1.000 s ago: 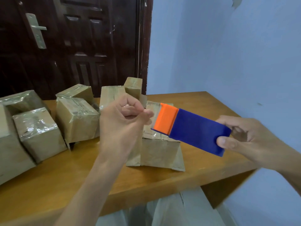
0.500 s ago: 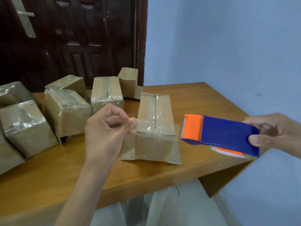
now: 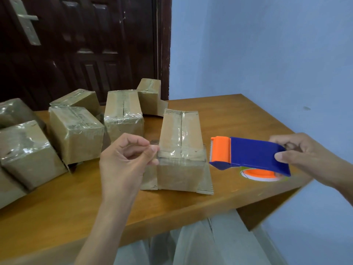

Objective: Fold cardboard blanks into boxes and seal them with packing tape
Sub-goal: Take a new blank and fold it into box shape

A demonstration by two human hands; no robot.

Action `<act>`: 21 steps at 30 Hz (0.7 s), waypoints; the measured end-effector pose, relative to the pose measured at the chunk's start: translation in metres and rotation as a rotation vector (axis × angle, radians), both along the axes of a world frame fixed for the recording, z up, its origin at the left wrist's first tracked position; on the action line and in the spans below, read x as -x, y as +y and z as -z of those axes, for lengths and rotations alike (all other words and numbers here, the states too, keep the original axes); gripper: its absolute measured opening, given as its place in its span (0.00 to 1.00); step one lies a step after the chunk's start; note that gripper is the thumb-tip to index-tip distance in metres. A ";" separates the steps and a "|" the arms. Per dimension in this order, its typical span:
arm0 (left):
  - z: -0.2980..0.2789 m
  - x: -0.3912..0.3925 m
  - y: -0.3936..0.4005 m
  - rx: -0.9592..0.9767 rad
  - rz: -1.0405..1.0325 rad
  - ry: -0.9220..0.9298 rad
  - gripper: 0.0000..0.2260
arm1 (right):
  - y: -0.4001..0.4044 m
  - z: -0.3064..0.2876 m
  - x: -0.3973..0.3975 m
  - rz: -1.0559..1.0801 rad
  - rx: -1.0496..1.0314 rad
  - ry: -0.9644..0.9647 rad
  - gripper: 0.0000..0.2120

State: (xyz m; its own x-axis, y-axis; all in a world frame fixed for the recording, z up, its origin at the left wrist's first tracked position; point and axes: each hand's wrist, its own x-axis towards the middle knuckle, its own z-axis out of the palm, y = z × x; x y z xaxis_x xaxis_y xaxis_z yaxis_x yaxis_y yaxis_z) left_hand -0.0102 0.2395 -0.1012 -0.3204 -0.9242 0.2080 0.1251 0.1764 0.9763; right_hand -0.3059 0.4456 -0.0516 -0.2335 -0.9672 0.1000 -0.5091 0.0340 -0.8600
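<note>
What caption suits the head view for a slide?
Right hand holds tape dispenser; left hand pinches tape beside box.

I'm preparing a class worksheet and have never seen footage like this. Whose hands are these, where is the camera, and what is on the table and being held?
There is no machine here. A camera worn on a person's head looks down at their own bare hands. The right hand grips a blue and orange plastic tape dispenser. The left hand pinches thumb and forefinger together beside the nearest brown cardboard box, perhaps on clear tape; that is hard to see. This box and several other taped cardboard boxes stand on the wooden table.
</note>
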 end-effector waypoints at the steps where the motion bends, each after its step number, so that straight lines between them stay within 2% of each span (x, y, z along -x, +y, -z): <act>1: 0.002 0.000 -0.001 -0.006 -0.004 0.008 0.08 | -0.002 0.002 -0.001 0.013 0.001 -0.010 0.10; 12: 0.023 0.011 -0.016 -0.022 -0.020 -0.034 0.09 | -0.017 0.046 -0.004 0.196 0.035 -0.054 0.16; 16: 0.028 0.015 -0.024 -0.099 0.026 -0.007 0.07 | -0.020 0.057 -0.007 0.221 0.035 -0.108 0.15; 19: 0.035 0.020 -0.032 -0.257 0.124 0.064 0.11 | -0.024 0.069 -0.010 0.240 0.049 -0.131 0.20; 21: 0.041 0.026 -0.032 -0.254 0.149 0.081 0.06 | -0.028 0.079 -0.015 0.270 0.084 -0.136 0.23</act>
